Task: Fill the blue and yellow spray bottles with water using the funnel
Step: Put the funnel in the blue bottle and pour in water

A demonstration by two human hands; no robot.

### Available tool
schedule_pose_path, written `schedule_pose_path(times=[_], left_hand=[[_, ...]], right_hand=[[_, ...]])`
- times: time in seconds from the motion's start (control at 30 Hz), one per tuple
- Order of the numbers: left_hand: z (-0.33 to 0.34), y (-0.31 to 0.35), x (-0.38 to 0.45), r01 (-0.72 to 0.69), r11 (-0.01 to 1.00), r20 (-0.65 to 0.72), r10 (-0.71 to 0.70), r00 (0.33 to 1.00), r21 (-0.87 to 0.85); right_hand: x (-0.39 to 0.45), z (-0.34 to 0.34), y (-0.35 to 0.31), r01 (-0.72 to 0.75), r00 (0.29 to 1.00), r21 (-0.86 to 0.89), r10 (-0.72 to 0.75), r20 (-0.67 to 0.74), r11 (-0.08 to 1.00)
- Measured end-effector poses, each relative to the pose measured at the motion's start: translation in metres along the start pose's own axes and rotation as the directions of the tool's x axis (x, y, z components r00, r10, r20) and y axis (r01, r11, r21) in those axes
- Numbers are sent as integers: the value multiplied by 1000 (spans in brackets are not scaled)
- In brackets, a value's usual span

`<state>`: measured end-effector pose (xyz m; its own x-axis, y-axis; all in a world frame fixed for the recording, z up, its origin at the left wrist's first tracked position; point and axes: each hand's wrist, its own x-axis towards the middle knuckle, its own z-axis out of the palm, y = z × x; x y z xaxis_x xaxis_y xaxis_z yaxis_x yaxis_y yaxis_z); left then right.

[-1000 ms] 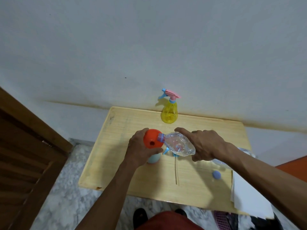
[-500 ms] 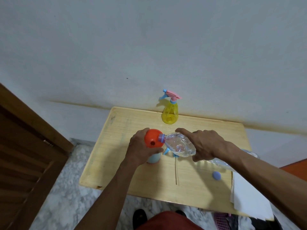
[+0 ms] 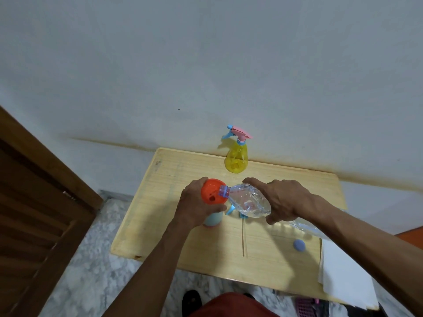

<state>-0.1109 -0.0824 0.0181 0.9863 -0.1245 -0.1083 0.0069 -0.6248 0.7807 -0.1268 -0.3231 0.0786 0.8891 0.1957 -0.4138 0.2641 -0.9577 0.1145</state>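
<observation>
The funnel [image 3: 211, 193], bright orange, sits mouth-up on top of the blue spray bottle [image 3: 212, 219], whose pale blue body stands on the wooden table [image 3: 164, 202] a little in from the table's left edge. The left hand [image 3: 196, 208] is wrapped around the funnel's near side and the top of that bottle, fingers closed on them, so only the lower part of the bottle shows beneath the palm. Just right of the funnel, the right hand [image 3: 283, 199] grips a crumpled clear plastic water bottle [image 3: 248, 201] by its base and holds it tipped nearly flat, its uncapped neck resting over the funnel's rim (whether water is actually running I cannot make out).

On the table under the tipped bottle, just right of the funnel, lies a blue sprayer head [image 3: 230, 211] with its thin dip tube [image 3: 243, 239] stretching toward the near edge. Farther right of the funnel a small round blue cap [image 3: 299, 245] rests on the wood, beside a white sheet of paper [image 3: 343, 273] at the table's right end. Beyond the funnel, at the table's far edge against the wall, the yellow spray bottle [image 3: 236, 160] stands upright with its pink-and-blue trigger head still screwed on.
</observation>
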Motion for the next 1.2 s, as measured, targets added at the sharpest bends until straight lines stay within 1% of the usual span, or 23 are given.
schedule_pose_path(times=[0.4,1.2], left_hand=[[-2,2,-1,-8,1000,-1,8,1000,-8],[-2,2,-2,5,1000,8,-5,1000,-2]], right_hand=[[0,-2,1,16,1000,-29,-16,-14,999],[-2,5,3,8,1000,-11,-9,-17,1000]])
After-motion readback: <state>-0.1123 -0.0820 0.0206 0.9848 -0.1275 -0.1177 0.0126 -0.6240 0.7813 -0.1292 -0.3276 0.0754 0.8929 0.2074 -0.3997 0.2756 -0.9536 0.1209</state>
